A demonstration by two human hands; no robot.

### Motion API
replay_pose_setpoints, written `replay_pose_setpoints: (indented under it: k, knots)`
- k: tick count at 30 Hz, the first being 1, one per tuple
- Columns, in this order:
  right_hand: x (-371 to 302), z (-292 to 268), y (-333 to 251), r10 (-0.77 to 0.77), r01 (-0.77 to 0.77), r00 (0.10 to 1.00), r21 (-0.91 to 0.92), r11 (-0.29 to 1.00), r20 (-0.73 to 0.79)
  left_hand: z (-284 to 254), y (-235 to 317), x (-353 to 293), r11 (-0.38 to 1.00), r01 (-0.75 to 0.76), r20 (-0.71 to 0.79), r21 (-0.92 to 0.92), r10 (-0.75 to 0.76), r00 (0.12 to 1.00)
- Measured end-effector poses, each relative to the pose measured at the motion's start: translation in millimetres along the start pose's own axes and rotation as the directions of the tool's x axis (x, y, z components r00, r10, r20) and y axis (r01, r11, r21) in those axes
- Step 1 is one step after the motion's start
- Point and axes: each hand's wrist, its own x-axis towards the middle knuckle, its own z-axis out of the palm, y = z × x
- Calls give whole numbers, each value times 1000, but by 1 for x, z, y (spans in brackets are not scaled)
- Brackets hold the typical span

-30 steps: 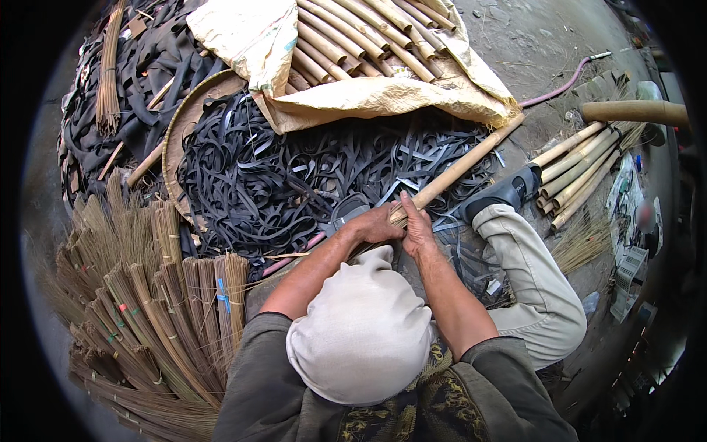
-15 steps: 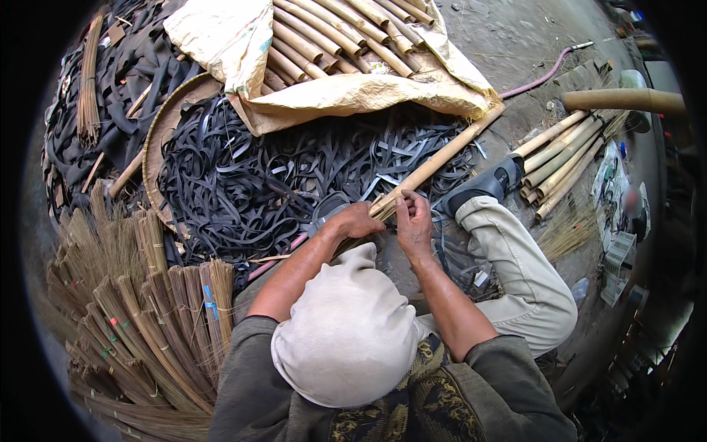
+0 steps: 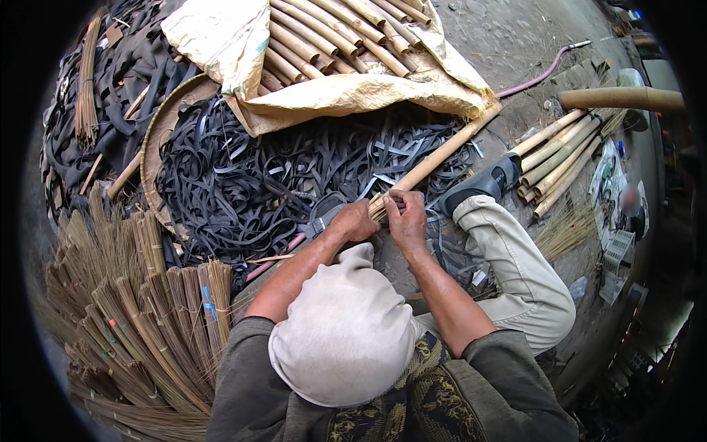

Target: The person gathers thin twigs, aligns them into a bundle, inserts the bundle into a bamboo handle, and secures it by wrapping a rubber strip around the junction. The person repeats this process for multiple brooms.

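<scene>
A long pale bamboo tube (image 3: 445, 158) slants from the sacking's edge at the upper right down to my hands. My left hand (image 3: 355, 222) is closed round its near end, where thin light slivers or sticks (image 3: 378, 209) show. Right beside it, my right hand (image 3: 406, 219) has its fingers pressed together against that same end. Whatever those fingertips pinch is too small or hidden to name. Just beyond the hands lies a big tangled heap of black rubber strips (image 3: 236, 177), with a shallow round woven tray (image 3: 151, 147) curving round its left side.
Cut bamboo tubes (image 3: 317, 33) lie on pale sacking (image 3: 353, 103) at the back. Stick bundles (image 3: 169, 331) crowd the left. A tied bundle of bamboo handles (image 3: 563, 158) rests at the right, past my bent leg (image 3: 508, 272). A pink hose (image 3: 541, 77) runs along the ground.
My right hand has moved slightly left and closed in on the tube's near end beside my left hand. Its fingers were raised and a little apart from the end before.
</scene>
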Motion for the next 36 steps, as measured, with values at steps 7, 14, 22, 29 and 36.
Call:
replay_pose_setpoints:
  k: [7, 14, 22, 29, 36]
  knots:
    - [6, -5, -5, -77, 89, 995, -202, 975, 68, -2, 7, -12, 1000, 5, -47, 1, -5, 999]
    - [12, -2, -12, -107, 181, 973, -387, 904, 204, 4, 6, -13, 1000, 17, -89, 7, -16, 996]
    - [3, -3, 17, 438, -448, 893, 97, 889, 108, -9, 6, -13, 1000, -14, 16, 13, 14, 1000]
    - [-14, 16, 21, 568, -758, 650, 474, 447, 505, -16, 13, -13, 998, -30, 10, 50, 29, 1000]
    - [0, 18, 35, 518, -716, 623, 695, 75, 586, -13, 9, -10, 996, -52, 51, -76, 56, 997]
